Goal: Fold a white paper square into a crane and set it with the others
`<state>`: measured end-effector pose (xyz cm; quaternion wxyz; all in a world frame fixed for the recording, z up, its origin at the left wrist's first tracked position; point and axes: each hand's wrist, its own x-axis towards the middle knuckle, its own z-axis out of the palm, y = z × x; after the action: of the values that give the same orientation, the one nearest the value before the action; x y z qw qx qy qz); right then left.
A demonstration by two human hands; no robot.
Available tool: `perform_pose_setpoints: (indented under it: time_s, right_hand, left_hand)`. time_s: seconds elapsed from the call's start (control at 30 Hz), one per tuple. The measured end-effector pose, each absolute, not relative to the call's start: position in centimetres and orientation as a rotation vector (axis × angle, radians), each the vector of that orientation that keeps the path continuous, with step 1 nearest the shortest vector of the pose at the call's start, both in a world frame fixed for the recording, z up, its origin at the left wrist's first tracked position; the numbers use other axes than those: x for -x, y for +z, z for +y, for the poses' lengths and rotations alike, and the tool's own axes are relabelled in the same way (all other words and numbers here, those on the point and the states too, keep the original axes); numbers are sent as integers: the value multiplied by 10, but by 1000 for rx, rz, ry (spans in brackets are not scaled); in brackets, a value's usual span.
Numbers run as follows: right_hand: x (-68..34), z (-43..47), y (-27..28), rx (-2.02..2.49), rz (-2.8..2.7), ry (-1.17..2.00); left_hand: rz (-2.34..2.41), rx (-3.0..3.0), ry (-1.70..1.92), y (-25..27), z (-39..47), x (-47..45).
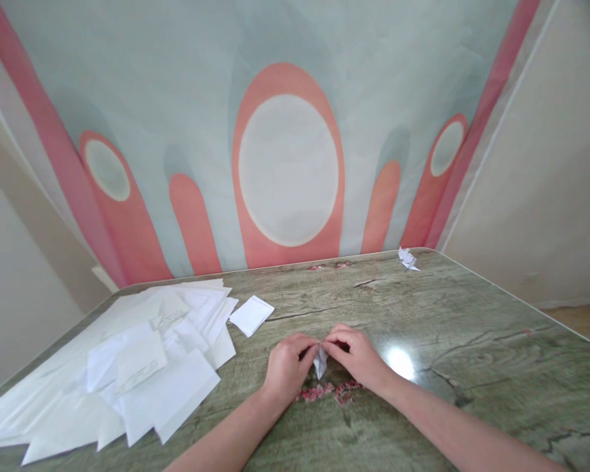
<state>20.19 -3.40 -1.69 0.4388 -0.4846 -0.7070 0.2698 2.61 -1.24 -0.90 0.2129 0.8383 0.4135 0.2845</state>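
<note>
While the left hand (289, 368) and right hand (358, 354) pinch its far end, the folded paper (320, 365) sits between them, neither hand nearer, its long axis running near-to-far over the counter (423, 308).

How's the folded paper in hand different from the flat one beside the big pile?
The folded paper is pinched by the left hand and right hand; the flat paper lies on the table. The folded paper is narrow and tapering; the flat paper is broader and squarish. Both are white.
</note>
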Motion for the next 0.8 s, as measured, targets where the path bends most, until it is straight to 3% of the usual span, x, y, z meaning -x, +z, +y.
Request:
perform_pose_setpoints:
  time_s: [0.8]
  right_hand:
    - [-204, -40, -13, 1205, -1916, 393]
  left_hand:
    - [1153, -2399, 804, -4, -16, -29]
